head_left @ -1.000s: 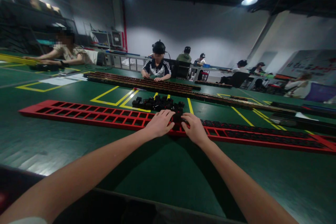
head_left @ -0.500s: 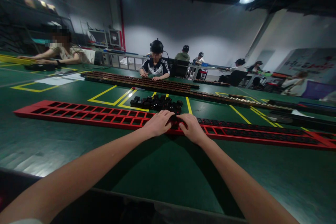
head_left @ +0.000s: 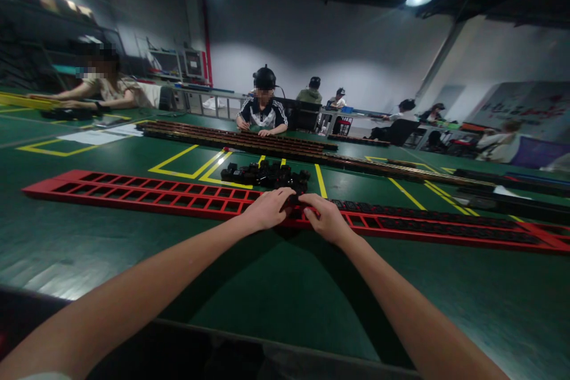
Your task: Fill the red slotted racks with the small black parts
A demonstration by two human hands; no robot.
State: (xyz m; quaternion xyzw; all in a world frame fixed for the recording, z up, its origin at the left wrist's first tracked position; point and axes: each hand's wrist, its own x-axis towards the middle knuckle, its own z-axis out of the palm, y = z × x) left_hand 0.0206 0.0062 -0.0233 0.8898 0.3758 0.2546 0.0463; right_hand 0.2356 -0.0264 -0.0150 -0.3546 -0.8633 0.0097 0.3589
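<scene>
A long red slotted rack (head_left: 133,193) lies across the green table (head_left: 267,285). Its right half holds several small black parts; its left slots are bare. My left hand (head_left: 267,209) and my right hand (head_left: 327,218) rest side by side on the rack's middle, fingers curled down onto a small black part (head_left: 296,202) between them. A pile of loose black parts (head_left: 267,175) sits just behind the rack, beyond my fingertips.
Yellow tape lines (head_left: 191,166) mark the table. Further back lie long dark racks (head_left: 240,138), with a seated person (head_left: 263,108) working at them. Another person (head_left: 107,86) leans on the table far left. More people sit at tables (head_left: 401,124) behind.
Both hands have stayed on the rack's middle; the fingers have curled in closer round the black part. The view has shifted slightly.
</scene>
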